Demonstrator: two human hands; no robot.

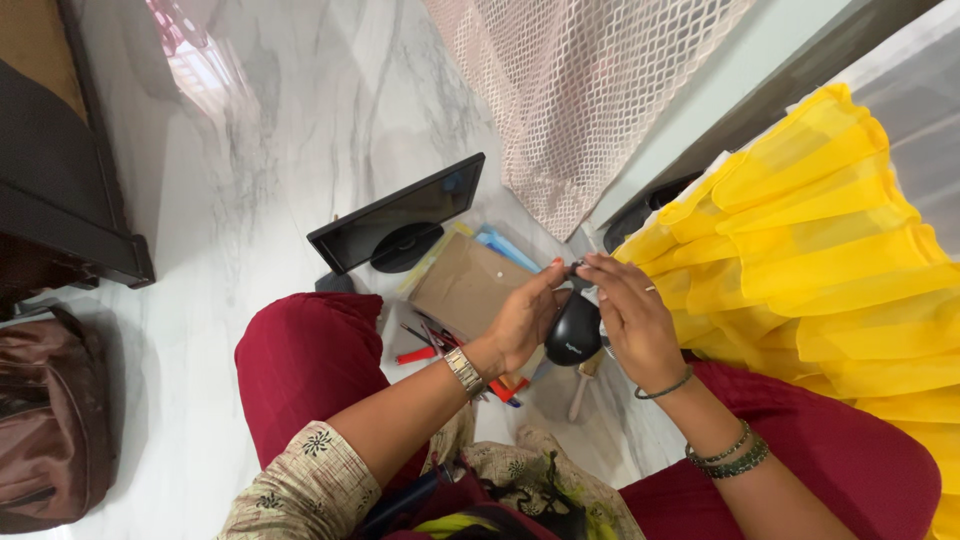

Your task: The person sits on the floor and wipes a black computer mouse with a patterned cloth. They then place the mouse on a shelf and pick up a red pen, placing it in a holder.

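Observation:
A black computer mouse is held up between both hands above my lap. My left hand cups its left side, with a metal watch on that wrist. My right hand grips the right side, and its fingertips pinch the mouse's front end beside the left fingertips. Green bangles sit on my right wrist. Below the hands lie a brown cardboard folder and several pens and tools, some red, on the marble floor.
A small black monitor on a round stand sits on the white marble floor. Yellow pleated fabric lies at right, a mesh cloth above, a brown bag at left, dark furniture at upper left.

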